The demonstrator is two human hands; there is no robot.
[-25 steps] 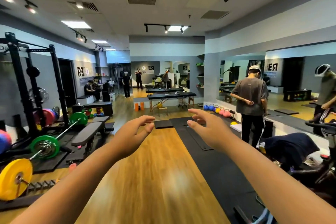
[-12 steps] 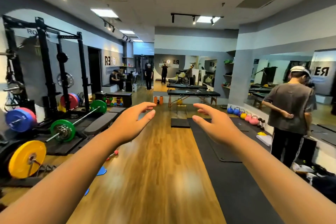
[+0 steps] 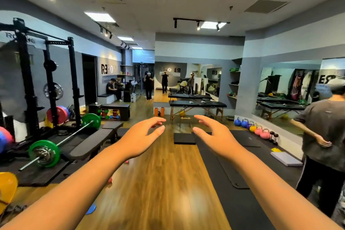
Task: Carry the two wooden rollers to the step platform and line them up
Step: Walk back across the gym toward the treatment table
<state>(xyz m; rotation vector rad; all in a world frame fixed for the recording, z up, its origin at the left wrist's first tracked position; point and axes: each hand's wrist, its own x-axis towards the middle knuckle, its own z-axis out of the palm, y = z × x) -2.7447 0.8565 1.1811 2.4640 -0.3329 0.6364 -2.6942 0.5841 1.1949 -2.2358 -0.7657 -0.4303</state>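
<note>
Both my arms reach forward at chest height over the wooden floor. My left hand (image 3: 141,139) and my right hand (image 3: 214,136) face each other with relaxed, slightly bent fingers and hold nothing. Beyond them a low black step platform (image 3: 184,138) lies on the floor. Behind it, by the massage table (image 3: 197,104), stands a small wooden item (image 3: 184,118) too far off to make out. I cannot pick out any wooden rollers.
A barbell with green plates (image 3: 44,153) and a bench (image 3: 89,144) sit at the left by the squat rack (image 3: 28,84). Black mats (image 3: 233,170) run along the right. A person (image 3: 326,132) stands at the right edge near a row of kettlebells (image 3: 255,129). Two orange rollers (image 3: 159,111) stand farther back.
The view has swung left and moved forward down the room; the person at the right slid towards the frame's edge. Both hands stayed raised, empty and apart.
</note>
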